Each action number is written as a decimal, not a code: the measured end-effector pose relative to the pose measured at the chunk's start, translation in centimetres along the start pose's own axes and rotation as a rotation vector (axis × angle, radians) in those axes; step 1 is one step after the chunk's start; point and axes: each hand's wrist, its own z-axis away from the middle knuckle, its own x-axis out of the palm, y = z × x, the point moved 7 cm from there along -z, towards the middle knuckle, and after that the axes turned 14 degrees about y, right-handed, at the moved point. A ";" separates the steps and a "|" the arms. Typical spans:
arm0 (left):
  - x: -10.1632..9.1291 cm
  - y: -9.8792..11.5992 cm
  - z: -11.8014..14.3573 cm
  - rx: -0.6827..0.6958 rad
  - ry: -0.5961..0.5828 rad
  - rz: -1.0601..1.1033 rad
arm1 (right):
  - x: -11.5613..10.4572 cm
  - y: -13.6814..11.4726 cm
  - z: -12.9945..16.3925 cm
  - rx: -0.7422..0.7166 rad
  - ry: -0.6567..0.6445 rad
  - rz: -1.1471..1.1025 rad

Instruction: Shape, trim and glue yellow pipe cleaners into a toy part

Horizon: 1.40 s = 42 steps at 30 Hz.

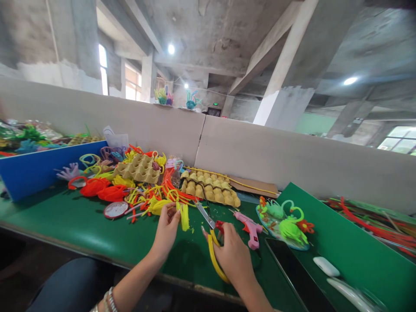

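Both hands (166, 229) (233, 253) apart, fingers (169, 209) bent, forearms (136, 275) forward

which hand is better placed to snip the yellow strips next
Probably the right hand: it holds the scissors, their blades near the yellow strips but apart from them. The left hand pinches the strips, so it could steady them.

From the scissors (206, 216), the surface (81, 221) carries: egg tray (195, 190) at twelve o'clock, glue gun (249, 226) at three, phone (297, 273) at four, craft-stem heap (143, 195) at ten; partition (292, 151) stands behind.
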 end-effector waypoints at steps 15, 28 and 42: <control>0.8 -0.4 0.6 -0.278 -0.145 0.006 | -0.8 2.9 -1.4 -0.040 0.167 0.118; 3.3 -2.6 6.1 -1.019 -0.544 0.237 | 0.7 -1.1 0.4 0.561 -0.332 -1.187; 3.3 -3.3 5.4 -0.803 -0.605 0.054 | 0.7 -0.6 -0.1 0.604 -0.199 -1.173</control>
